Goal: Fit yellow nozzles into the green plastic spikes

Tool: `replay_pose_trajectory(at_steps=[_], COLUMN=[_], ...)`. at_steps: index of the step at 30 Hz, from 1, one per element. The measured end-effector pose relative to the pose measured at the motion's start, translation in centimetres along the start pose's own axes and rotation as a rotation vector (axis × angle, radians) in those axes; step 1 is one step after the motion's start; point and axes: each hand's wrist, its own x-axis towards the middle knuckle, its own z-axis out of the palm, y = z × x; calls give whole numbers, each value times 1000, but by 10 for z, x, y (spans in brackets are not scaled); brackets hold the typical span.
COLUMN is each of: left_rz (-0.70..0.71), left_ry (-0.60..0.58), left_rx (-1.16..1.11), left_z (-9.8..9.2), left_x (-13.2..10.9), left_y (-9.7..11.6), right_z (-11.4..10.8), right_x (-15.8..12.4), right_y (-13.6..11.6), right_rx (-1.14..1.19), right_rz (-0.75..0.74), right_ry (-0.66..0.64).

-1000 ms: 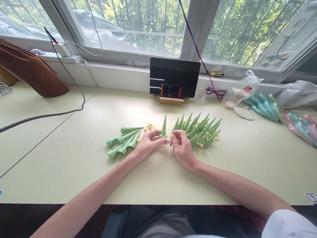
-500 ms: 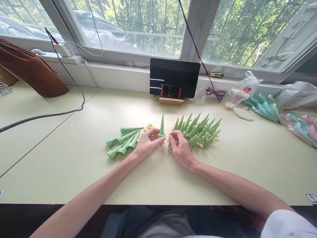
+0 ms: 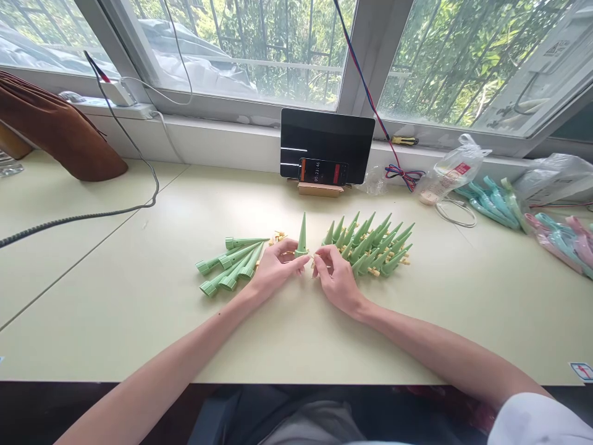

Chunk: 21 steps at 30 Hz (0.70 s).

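Between the fingers of my left hand (image 3: 278,264) a green cone (image 3: 302,235) stands with its tip up. My right hand (image 3: 337,277) is just to the right of it, thumb and fingertips pinched on a small yellowish piece (image 3: 314,262), close to the cone's base; whether the piece touches the cone is too small to tell. Left of my left hand lie several green cones (image 3: 228,281) on their sides, their wide ends toward the left, with small yellow parts (image 3: 279,236) behind that hand. A dense group of green cones with yellow pieces (image 3: 377,244) stands beyond my right hand.
A phone (image 3: 323,172) leans on a black tablet (image 3: 328,139) at the back of the table (image 3: 139,296). Plastic bags (image 3: 447,173) and wrapped blue and pink items (image 3: 560,238) lie at the right. A dark cable (image 3: 78,216) and brown bag (image 3: 60,133) are at the left.
The fingertips of my right hand have shifted slightly left, toward the cone's base. My left hand and its cone have hardly moved.
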Motion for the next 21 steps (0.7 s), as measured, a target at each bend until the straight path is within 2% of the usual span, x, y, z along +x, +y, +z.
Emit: replay_pose_trajectory(at_steps=[10,21], left_rz=[20,10], left_ry=[-18,-4], left_rx=[9,0], left_z=[-2,-1], left_x=[1,2], left_y=[-6,-5], right_z=[-1,0], right_x=[2,3], right_y=[-2,-1], right_rx=[-37,-39], right_rz=[15,7], right_ry=[-72,-92])
